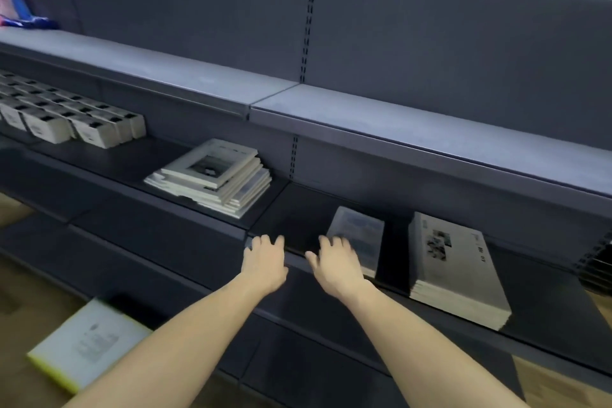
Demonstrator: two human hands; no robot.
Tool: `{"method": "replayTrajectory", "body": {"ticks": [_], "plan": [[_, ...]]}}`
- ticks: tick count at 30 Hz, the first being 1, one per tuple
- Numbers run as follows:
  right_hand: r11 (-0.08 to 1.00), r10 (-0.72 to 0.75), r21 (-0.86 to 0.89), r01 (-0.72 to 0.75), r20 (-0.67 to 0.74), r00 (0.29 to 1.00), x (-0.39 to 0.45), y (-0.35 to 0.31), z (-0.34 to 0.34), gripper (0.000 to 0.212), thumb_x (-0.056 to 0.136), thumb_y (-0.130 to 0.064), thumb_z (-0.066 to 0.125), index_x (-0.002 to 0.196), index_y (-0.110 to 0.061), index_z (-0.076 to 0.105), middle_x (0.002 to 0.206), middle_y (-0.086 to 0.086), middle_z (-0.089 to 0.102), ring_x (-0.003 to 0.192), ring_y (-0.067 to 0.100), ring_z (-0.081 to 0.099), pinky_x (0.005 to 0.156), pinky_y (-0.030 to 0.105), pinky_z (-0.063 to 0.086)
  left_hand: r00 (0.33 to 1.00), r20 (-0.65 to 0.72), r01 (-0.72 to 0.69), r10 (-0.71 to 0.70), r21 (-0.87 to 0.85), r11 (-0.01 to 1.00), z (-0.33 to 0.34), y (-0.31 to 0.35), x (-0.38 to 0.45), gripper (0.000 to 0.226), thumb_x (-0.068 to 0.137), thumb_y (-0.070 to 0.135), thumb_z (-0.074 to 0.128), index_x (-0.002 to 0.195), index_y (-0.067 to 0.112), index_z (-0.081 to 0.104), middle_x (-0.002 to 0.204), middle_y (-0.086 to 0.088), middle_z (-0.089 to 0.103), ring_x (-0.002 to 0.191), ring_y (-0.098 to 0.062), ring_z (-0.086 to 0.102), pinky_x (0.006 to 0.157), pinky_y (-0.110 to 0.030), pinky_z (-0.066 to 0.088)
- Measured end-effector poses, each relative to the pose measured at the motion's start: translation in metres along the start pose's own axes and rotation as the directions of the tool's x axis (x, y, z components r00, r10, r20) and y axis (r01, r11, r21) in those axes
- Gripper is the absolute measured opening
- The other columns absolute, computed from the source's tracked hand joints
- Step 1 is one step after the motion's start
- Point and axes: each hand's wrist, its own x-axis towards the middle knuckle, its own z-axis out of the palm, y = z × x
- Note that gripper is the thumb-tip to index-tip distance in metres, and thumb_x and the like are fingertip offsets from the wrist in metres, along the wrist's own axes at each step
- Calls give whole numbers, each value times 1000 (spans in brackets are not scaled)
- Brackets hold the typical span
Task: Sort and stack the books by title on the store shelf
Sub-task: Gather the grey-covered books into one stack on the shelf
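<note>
Both hands empty, fingers spread: right hand (334,267) overlapping grey book (359,235) (contact unclear), left hand (265,258) beside.

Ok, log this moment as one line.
left hand open, shelf edge | right hand open, reaching small grey book | nothing held

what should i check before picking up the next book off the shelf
1. Both hands free: ok, left hand and right hand hold nothing.
2. Nearest book within reach: ok, right fingers overlap the thin grey book.
3. Landing space: ok, bare middle shelf between the hands.
4. Messy white stack squared: not ok, covers fanned out.
5. Titles readable: cannot tell, blurred.
6. Book on the floor shelved: not ok.
</note>
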Motion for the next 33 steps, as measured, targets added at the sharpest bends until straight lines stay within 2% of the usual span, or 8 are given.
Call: {"method": "replayTrajectory", "body": {"ticks": [5,12,19,22,25,29,33], "plan": [[998,-40,50,40,-13,999,10,-77,14,60,103,-49,34,149,-10,32,147,16,42,146,34,22,114,43,28,999,-28,23,-23,30,999,-11,-73,-8,73,96,43,53,153,15,18,145,-16,34,138,-32,29,109,-41,35],[994,-91,66,89,26,995,22,-148,31,62,102,-49,36,150,-10,31,149,14,40,147,33,19,115,43,28,995,-41,88,-88,-6,996,-19,-143,-6,70,96,42,55,151,15,21,145,-16,36,139,-33,29,109,-41,36],[988,-151,33,150,36,988,69,-189,36,60,101,-49,39,146,-9,34,146,15,41,145,33,24,111,43,33,988,-62,139,-143,-59,988,-26,-189,14,69,95,39,56,151,15,23,145,-16,35,139,-32,28,108,-40,35],[982,-187,39,187,19,982,100,-207,36,56,101,-49,40,140,-10,39,142,14,44,137,32,34,106,42,37,983,-82,162,-167,-65,985,-35,-210,36,69,95,38,57,151,15,23,144,-15,35,139,-32,28,108,-40,36],[975,-211,68,209,20,977,134,-221,37,58,100,-48,42,144,-11,36,141,14,42,131,31,38,103,43,40,979,-106,170,-176,-62,984,-42,-228,64,64,94,38,57,148,16,29,143,-14,36,136,-31,29,105,-40,38],[969,-224,115,220,23,974,182,-234,41,71,96,-45,51,151,-10,24,153,16,27,138,34,33,108,43,39,978,-95,181,-187,-70,981,-50,-247,105,66,93,41,59,147,15,31,147,-16,31,139,-32,25,105,-43,38],[962,-240,155,224,94,966,223,-239,40,91,91,-51,58,157,-15,6,163,13,3,149,33,15,117,44,29,977,-76,195,-201,-83,977,-53,-259,139,86,87,50,65,153,16,22,155,-18,16,145,-34,14,109,-46,35]]}}
